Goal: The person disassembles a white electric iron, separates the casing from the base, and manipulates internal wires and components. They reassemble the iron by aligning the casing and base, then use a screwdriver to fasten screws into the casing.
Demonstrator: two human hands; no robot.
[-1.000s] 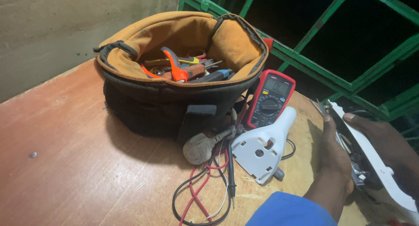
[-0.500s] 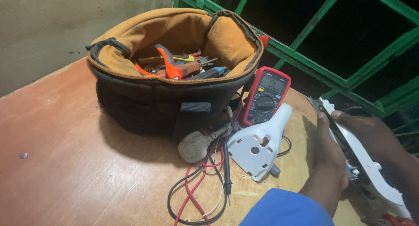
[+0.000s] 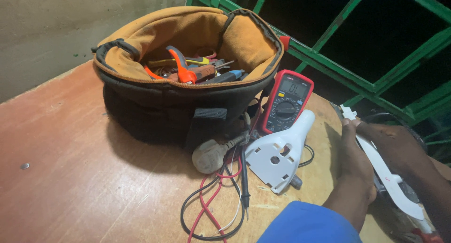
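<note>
A makeshift repair workspace is suggested, probably on a balcony at night: an open tool bag [image 3: 188,88] with pliers, a red multimeter [image 3: 286,102] and test leads [image 3: 216,200] are laid on a worn wooden counter [image 3: 70,177] beside green metal railing [image 3: 357,78].

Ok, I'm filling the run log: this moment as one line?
left hand on white appliance part | right hand gripping it | white cover, multimeter, tool bag on table

You get warm, dim light from overhead; the tool bag [image 3: 188,83] throws a soft shadow toward seven o'clock. Beyond the green railing [image 3: 338,69] at one o'clock is black. Focus stays fairly sharp.
</note>
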